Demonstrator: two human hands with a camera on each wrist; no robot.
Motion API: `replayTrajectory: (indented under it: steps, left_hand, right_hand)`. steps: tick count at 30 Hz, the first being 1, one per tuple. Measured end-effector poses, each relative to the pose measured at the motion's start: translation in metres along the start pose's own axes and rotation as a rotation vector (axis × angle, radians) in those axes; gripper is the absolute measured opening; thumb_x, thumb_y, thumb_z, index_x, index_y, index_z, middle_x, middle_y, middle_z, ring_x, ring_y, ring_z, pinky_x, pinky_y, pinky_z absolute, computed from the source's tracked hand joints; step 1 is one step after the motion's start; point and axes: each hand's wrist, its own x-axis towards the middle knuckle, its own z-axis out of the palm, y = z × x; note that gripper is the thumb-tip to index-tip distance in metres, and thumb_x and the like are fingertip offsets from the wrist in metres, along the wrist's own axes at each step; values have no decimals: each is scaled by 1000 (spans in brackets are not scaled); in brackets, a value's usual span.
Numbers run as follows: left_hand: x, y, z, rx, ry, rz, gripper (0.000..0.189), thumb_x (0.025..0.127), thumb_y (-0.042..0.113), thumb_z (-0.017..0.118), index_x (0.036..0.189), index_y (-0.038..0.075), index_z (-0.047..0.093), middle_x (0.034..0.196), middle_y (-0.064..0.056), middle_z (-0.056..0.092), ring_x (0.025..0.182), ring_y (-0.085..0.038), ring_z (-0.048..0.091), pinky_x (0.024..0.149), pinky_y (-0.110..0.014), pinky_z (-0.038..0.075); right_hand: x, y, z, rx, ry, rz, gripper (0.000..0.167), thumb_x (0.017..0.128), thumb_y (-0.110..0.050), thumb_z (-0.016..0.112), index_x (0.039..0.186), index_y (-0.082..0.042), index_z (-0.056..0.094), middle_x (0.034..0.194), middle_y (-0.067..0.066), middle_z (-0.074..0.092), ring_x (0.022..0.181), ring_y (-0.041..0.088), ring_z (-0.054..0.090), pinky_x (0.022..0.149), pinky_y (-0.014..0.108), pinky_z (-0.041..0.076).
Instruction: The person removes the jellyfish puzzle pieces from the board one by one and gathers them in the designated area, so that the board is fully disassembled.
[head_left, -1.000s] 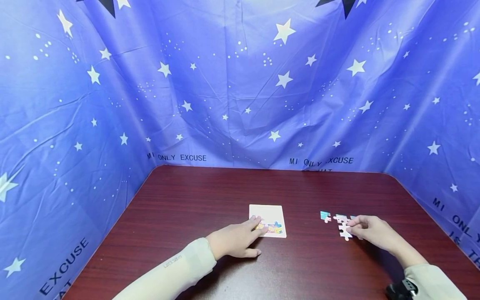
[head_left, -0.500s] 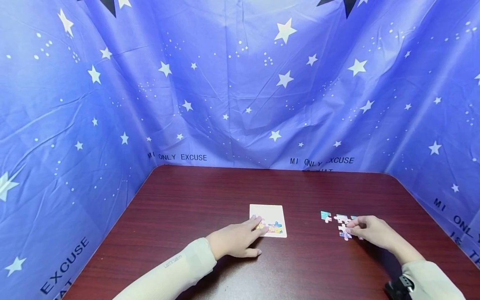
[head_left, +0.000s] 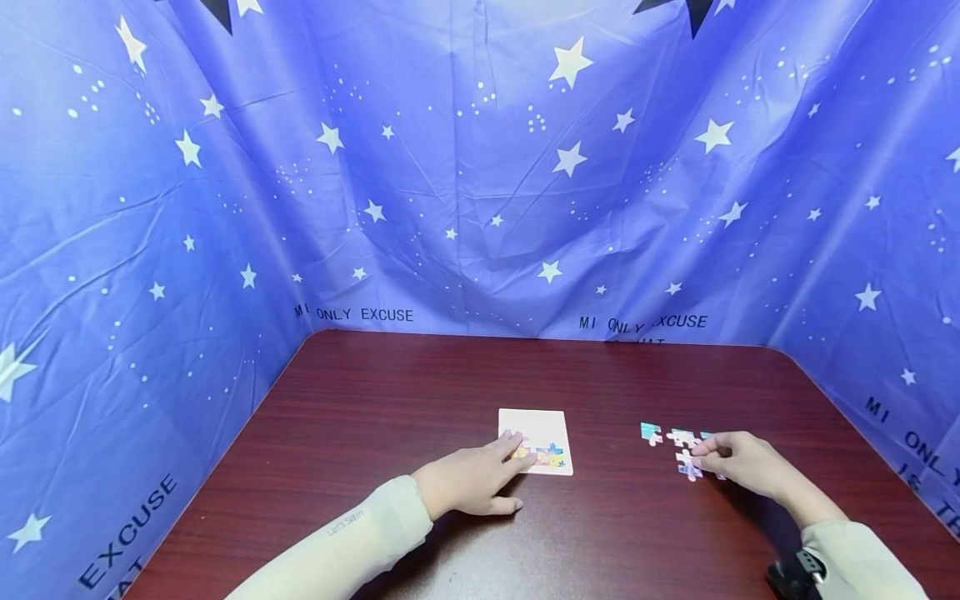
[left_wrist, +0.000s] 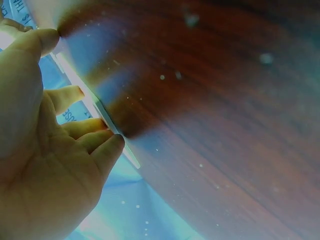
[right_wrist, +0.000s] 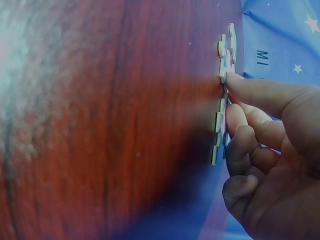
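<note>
My left hand [head_left: 468, 481] lies with fingers spread over the lower left of a small white puzzle board [head_left: 531, 421]. Coloured jigsaw pieces [head_left: 553, 457] fill part of the board's near side; the fingers hide some of them. In the left wrist view, fingertips [left_wrist: 116, 141] rest along the board's thin edge. At the right, my right hand [head_left: 742, 467] has thumb and curled forefinger pinching the edge of a pale jigsaw piece [head_left: 687, 465]. The right wrist view shows the thumb [right_wrist: 245, 87] against the row of pieces [right_wrist: 218, 122], seen edge-on.
A teal and pink jigsaw piece [head_left: 649, 432] lies left of the group, and a pinkish piece [head_left: 681, 437] just beyond the pinched one. More pieces are partly hidden under the right hand. A star-printed blue curtain [head_left: 465, 183] encloses the dark red table [head_left: 390, 383].
The pale piece by my right thumb and forefinger has shifted very slightly, and the right wrist has moved a little to the left. My left hand and the board stay still.
</note>
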Motion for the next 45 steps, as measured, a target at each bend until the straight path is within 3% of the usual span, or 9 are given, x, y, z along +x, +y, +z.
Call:
replayTrajectory:
  steps: [24,32,37,45]
  left_hand:
    - [0,-1,2,11,13,7,68,97,49,58,155,17,41,156,-17,37,144,-28,35,108,-31,41]
    - [1,-1,1,8,10,6,68,97,48,59,155,18,41,156,-16,36,144,-27,35,108,-32,41]
    - [1,-1,2,7,8,5,67,97,48,58,155,18,41,157,-16,36,144,-27,35,108,-31,41]
    - [1,0,1,1,2,8,67,97,47,59,154,18,41,157,-17,35,145,-26,34,108,-30,40]
  right_hand:
    - [1,-13,-7,5,12,-43,15,88,-22,74,98,-10,73,71,-4,58,62,9,51,61,28,39]
    - [6,-27,-2,84,-3,-77,14,88,-21,75,95,-9,72,70,-2,59,54,12,53,49,27,44]
    - [13,-39,3,46,13,-123,13,88,-26,75,93,-14,73,72,-6,59,59,8,52,55,26,42]
    - [25,-59,16,84,-9,-172,14,88,-27,75,93,-14,72,74,-7,60,60,8,53,57,27,46]
